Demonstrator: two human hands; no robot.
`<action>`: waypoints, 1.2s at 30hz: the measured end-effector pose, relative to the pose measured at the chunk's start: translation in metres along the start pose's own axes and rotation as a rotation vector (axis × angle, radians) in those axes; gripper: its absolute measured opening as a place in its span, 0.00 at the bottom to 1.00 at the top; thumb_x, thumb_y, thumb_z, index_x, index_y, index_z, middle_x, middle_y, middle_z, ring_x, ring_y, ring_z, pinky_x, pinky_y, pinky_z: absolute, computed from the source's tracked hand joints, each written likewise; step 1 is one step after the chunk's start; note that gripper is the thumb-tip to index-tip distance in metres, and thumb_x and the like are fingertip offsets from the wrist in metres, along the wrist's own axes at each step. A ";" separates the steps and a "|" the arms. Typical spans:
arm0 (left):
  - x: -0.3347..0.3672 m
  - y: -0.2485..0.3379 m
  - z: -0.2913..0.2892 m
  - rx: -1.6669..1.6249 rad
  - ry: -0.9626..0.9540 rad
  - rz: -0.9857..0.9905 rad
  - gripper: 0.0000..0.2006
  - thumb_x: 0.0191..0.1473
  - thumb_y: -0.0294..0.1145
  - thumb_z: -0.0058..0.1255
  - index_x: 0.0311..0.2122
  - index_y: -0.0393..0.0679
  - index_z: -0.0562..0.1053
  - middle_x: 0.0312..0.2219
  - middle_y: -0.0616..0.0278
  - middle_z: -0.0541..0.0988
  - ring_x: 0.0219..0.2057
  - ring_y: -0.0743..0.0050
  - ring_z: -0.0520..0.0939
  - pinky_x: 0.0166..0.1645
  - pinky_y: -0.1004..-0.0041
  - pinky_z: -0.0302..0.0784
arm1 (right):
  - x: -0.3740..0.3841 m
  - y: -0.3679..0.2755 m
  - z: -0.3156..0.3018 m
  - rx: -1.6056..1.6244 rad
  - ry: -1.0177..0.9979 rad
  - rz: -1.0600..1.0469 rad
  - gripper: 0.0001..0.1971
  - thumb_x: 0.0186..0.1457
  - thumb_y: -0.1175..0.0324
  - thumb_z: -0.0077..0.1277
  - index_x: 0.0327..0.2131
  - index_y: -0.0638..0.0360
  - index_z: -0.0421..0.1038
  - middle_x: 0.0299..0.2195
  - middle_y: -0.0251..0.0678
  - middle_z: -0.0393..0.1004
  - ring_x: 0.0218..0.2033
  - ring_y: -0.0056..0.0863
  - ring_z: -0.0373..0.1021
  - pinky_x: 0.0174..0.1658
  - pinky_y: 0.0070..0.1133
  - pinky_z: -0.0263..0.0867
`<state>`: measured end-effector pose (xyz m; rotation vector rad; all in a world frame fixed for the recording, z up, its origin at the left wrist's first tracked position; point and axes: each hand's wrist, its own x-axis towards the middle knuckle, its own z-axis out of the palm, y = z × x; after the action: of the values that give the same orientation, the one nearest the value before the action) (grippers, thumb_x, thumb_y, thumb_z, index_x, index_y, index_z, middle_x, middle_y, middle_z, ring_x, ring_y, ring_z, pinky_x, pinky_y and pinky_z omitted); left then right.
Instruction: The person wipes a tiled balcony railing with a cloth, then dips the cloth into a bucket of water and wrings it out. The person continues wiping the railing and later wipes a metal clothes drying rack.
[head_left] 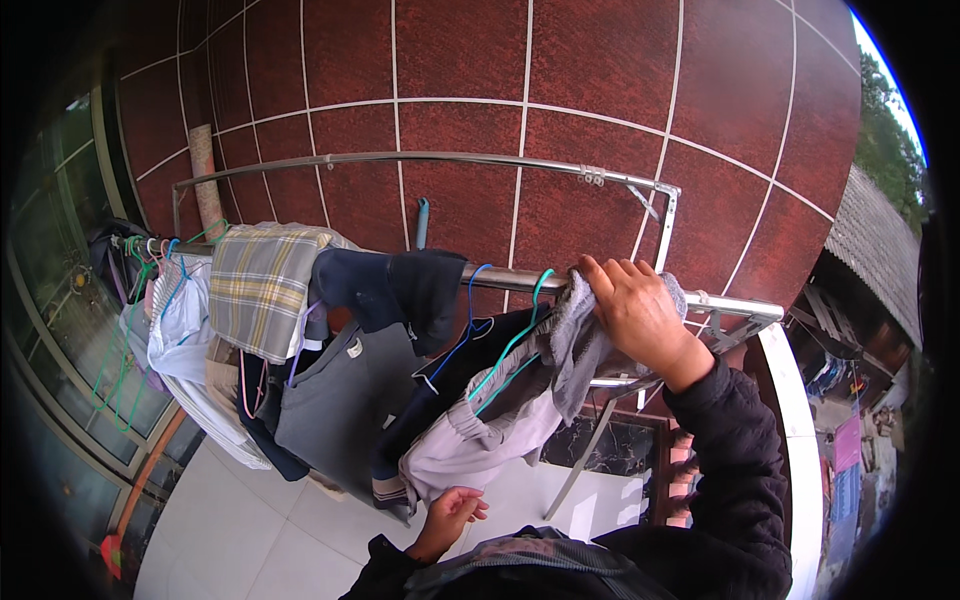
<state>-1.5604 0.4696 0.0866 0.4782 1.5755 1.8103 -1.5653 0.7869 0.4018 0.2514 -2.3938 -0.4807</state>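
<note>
My right hand (pixel 635 305) is at the right part of the metal rail, its fingers closed over a grey cloth (pixel 572 345) draped there. Below and left of it, a pale lilac garment with a gathered waistband (pixel 485 440) hangs beside a green hanger (pixel 510 362). Low in front of that garment is my left hand (pixel 452 518), loosely curled with the fingers a little apart and nothing visible in it. Further left along the rail are a blue hanger (pixel 462 340) with dark clothing, a dark grey top (pixel 345 400) and a yellow-grey plaid cloth (pixel 265 285).
A second, higher bar (pixel 430 157) of the metal rack runs in front of a red tiled wall (pixel 460 60). White clothes (pixel 185 310) and several hangers crowd the left end near a glass door (pixel 60 300). A slanted metal leg (pixel 582 458) stands on pale floor tiles (pixel 310 520).
</note>
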 end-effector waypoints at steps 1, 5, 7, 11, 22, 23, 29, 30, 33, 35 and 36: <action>0.001 -0.005 -0.004 -0.013 0.019 0.019 0.09 0.66 0.27 0.44 0.48 0.37 0.70 0.37 0.57 0.82 0.35 0.75 0.81 0.43 0.76 0.75 | -0.004 0.005 -0.002 -0.001 -0.003 -0.014 0.27 0.52 0.69 0.53 0.56 0.66 0.64 0.34 0.37 0.71 0.36 0.35 0.70 0.42 0.29 0.64; 0.001 -0.006 -0.010 -0.004 0.043 -0.015 0.10 0.65 0.28 0.45 0.48 0.36 0.70 0.37 0.56 0.82 0.35 0.74 0.82 0.42 0.75 0.75 | -0.019 0.015 -0.005 -0.010 -0.010 -0.010 0.31 0.49 0.75 0.51 0.60 0.65 0.62 0.34 0.37 0.70 0.35 0.35 0.69 0.41 0.29 0.64; 0.000 -0.002 -0.014 0.016 0.057 -0.033 0.10 0.65 0.28 0.45 0.48 0.35 0.70 0.37 0.55 0.82 0.35 0.74 0.82 0.42 0.75 0.75 | -0.022 0.015 -0.005 -0.008 -0.013 0.026 0.31 0.49 0.76 0.51 0.60 0.65 0.62 0.33 0.38 0.70 0.34 0.35 0.69 0.40 0.29 0.64; 0.002 -0.012 -0.019 -0.022 0.092 -0.057 0.10 0.64 0.28 0.46 0.47 0.36 0.71 0.37 0.55 0.82 0.35 0.73 0.82 0.41 0.75 0.75 | -0.021 0.020 0.006 0.063 0.129 0.139 0.24 0.43 0.81 0.49 0.49 0.66 0.68 0.28 0.41 0.69 0.31 0.40 0.69 0.38 0.32 0.65; 0.025 -0.070 -0.021 -0.067 0.102 -0.054 0.09 0.63 0.28 0.47 0.46 0.36 0.71 0.35 0.54 0.82 0.33 0.71 0.83 0.38 0.75 0.75 | -0.041 0.054 0.006 0.757 0.651 0.540 0.10 0.66 0.74 0.40 0.46 0.68 0.68 0.34 0.44 0.78 0.34 0.37 0.77 0.38 0.24 0.70; 0.028 -0.073 -0.018 -0.060 0.097 -0.060 0.10 0.63 0.28 0.47 0.46 0.36 0.71 0.36 0.54 0.82 0.33 0.71 0.83 0.38 0.75 0.75 | -0.058 0.078 0.008 1.018 0.666 0.618 0.11 0.68 0.71 0.40 0.47 0.68 0.69 0.36 0.39 0.79 0.35 0.32 0.76 0.38 0.24 0.71; 0.046 -0.066 0.014 -0.006 0.096 -0.072 0.09 0.63 0.28 0.47 0.46 0.36 0.72 0.35 0.53 0.83 0.33 0.71 0.83 0.38 0.75 0.76 | -0.192 0.160 -0.043 0.974 1.045 0.866 0.16 0.65 0.63 0.46 0.50 0.65 0.69 0.42 0.43 0.77 0.39 0.33 0.76 0.42 0.27 0.73; 0.046 -0.050 0.027 0.013 0.103 -0.055 0.09 0.63 0.28 0.47 0.45 0.35 0.72 0.35 0.53 0.83 0.33 0.71 0.83 0.38 0.75 0.76 | -0.217 0.173 -0.047 1.063 1.144 0.924 0.17 0.65 0.62 0.45 0.50 0.65 0.69 0.42 0.43 0.77 0.38 0.33 0.76 0.42 0.27 0.73; 0.054 -0.017 0.062 0.045 0.173 0.105 0.08 0.63 0.27 0.45 0.44 0.35 0.72 0.32 0.54 0.82 0.30 0.71 0.83 0.37 0.75 0.76 | -0.284 0.194 -0.048 1.219 1.282 1.038 0.17 0.66 0.61 0.44 0.50 0.65 0.69 0.42 0.43 0.77 0.38 0.33 0.75 0.42 0.27 0.73; 0.066 0.004 0.091 0.068 0.237 0.220 0.08 0.63 0.26 0.44 0.43 0.35 0.72 0.30 0.55 0.81 0.28 0.73 0.81 0.37 0.75 0.76 | -0.318 0.205 -0.056 1.272 1.298 1.095 0.17 0.66 0.61 0.43 0.50 0.65 0.69 0.41 0.43 0.77 0.38 0.33 0.75 0.42 0.27 0.73; 0.071 0.014 0.105 0.077 0.292 0.282 0.08 0.63 0.27 0.45 0.43 0.36 0.72 0.30 0.57 0.80 0.28 0.74 0.81 0.36 0.75 0.76 | -0.336 0.211 -0.056 1.312 1.301 1.127 0.18 0.66 0.60 0.43 0.50 0.65 0.69 0.41 0.43 0.77 0.38 0.33 0.75 0.42 0.27 0.73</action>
<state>-1.5440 0.5939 0.1096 0.5112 1.8558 2.1136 -1.2862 1.0658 0.3301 -0.2215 -0.8879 1.3722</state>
